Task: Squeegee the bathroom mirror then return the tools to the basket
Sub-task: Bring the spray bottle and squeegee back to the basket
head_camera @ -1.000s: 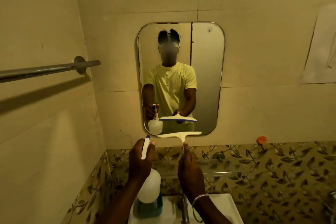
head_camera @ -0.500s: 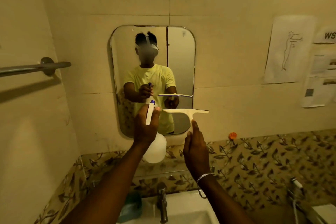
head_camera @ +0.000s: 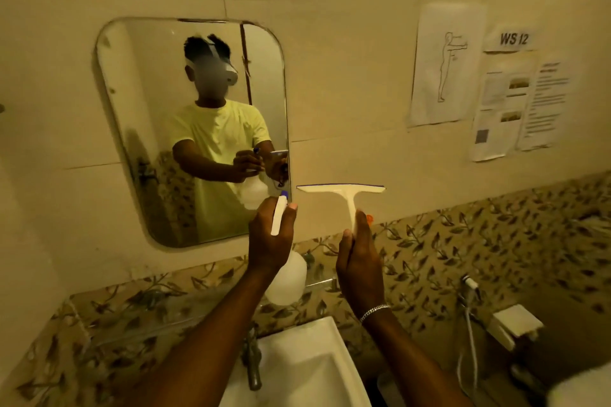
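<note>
A rounded rectangular mirror (head_camera: 158, 116) hangs on the tiled wall at the left and reflects a person in a yellow shirt. My left hand (head_camera: 269, 241) grips a white spray bottle (head_camera: 286, 281) by its trigger head, in front of the mirror's lower right corner. My right hand (head_camera: 358, 261) holds the handle of a cream squeegee (head_camera: 344, 190), blade level and upward, in front of the wall to the right of the mirror. No basket is in view.
A white sink (head_camera: 307, 367) with a metal tap (head_camera: 253, 363) sits below my arms. Leaf-patterned tiles (head_camera: 463, 241) run along the wall. Paper sheets (head_camera: 443, 63) hang at the upper right. A hand shower hose (head_camera: 468, 287) and a white fixture (head_camera: 512, 324) are at the lower right.
The view has swung right, so the mirror now sits further left and the towel rail has left the frame. Both hands, still holding the bottle and squeegee, are now at the mirror's right edge.
</note>
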Demonstrator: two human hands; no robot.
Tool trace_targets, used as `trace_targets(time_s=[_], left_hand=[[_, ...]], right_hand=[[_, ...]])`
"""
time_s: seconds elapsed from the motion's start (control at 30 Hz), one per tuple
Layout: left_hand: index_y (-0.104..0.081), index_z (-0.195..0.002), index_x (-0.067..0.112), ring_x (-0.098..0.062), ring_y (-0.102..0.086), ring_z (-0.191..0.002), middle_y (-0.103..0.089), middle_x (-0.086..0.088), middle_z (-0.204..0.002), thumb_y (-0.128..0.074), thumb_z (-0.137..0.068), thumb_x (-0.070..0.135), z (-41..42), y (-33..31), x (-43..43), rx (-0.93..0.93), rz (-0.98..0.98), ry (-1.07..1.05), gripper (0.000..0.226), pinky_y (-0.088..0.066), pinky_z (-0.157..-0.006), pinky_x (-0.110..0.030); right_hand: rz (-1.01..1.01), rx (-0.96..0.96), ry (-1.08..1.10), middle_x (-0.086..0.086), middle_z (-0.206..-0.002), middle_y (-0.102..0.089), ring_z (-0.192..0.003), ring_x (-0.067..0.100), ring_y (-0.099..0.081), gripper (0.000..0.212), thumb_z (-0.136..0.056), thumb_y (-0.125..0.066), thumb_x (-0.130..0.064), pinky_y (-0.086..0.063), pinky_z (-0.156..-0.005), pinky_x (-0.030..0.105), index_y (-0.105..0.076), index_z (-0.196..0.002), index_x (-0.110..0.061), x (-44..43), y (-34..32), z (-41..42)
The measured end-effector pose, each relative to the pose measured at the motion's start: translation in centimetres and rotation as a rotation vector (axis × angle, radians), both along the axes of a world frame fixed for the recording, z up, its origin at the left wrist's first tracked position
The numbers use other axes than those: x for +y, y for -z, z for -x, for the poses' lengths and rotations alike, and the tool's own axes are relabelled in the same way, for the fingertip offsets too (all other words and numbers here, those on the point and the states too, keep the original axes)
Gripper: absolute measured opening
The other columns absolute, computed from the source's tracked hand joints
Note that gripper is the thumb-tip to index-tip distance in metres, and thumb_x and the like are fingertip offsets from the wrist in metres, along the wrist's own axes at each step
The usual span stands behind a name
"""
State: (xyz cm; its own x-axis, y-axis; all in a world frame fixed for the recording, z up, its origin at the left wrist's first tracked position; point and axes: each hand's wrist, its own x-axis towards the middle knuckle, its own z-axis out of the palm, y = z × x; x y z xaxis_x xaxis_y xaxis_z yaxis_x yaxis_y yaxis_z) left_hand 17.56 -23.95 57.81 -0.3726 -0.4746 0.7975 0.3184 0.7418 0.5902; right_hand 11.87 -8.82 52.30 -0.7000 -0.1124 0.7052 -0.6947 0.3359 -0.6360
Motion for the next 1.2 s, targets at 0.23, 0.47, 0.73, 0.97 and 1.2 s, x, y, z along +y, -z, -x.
trace_targets(time_s=[0.23,0.47,0.73,0.97,1.2], left_hand=[[-0.060,-0.091,0.016,-0.013,-0.060,-0.074,-0.062,-0.001,-0.080,-0.053,-0.100,0.038,6.2,3.9,6.5,-0.124,0.019,0.120,0.025,-0.050,-0.065,-0.029],[-0.067,-0.105,0.016,-0.006,-0.058,-0.079,-0.062,0.001,-0.091,-0.049,-0.100,0.044,10.9,8.3,13.6,-0.234,0.077,0.183,0.034,-0.047,-0.066,-0.023],[-0.067,-0.097,0.021,-0.003,-0.061,-0.070,-0.060,0.010,-0.078,-0.065,-0.098,0.038,14.2,14.1,19.9,-0.445,0.060,0.331,0.018,-0.043,-0.058,-0.011],[-0.071,-0.107,0.013,-0.014,-0.063,-0.079,-0.067,-0.001,-0.091,-0.073,-0.089,0.047,15.2,20.3,22.3,-0.635,0.056,0.341,0.038,-0.049,-0.065,-0.023],[-0.070,-0.117,0.017,-0.016,-0.068,-0.095,-0.071,-0.002,-0.106,-0.076,-0.088,0.044,15.9,28.4,24.3,-0.852,-0.075,0.329,0.040,-0.051,-0.076,-0.027]], right_hand=[[-0.057,-0.132,0.126,0.015,-0.116,-0.066,-0.076,0.022,-0.065,0.052,-0.104,-0.044,-0.030,-0.056,-0.055,0.036,-0.036,-0.152,-0.012,7.7,3.0,4.3],[-0.087,-0.249,0.208,0.006,-0.106,-0.064,-0.082,0.017,-0.065,0.043,-0.099,-0.056,-0.029,-0.046,-0.057,0.014,-0.049,-0.138,-0.013,15.5,7.4,7.7],[-0.174,-0.408,0.241,0.003,-0.130,-0.054,-0.096,0.010,-0.060,0.062,-0.092,-0.065,-0.030,-0.054,-0.077,0.021,-0.044,-0.149,-0.022,23.2,14.6,10.6],[-0.335,-0.647,0.210,0.006,-0.144,-0.051,-0.114,0.014,-0.056,0.057,-0.096,-0.062,-0.032,-0.043,-0.088,0.019,-0.045,-0.149,-0.019,27.5,21.6,11.6],[-0.477,-0.765,0.158,-0.001,-0.123,-0.060,-0.110,0.015,-0.060,0.043,-0.097,-0.060,-0.029,-0.044,-0.082,0.016,-0.054,-0.138,-0.022,29.0,29.4,11.3]])
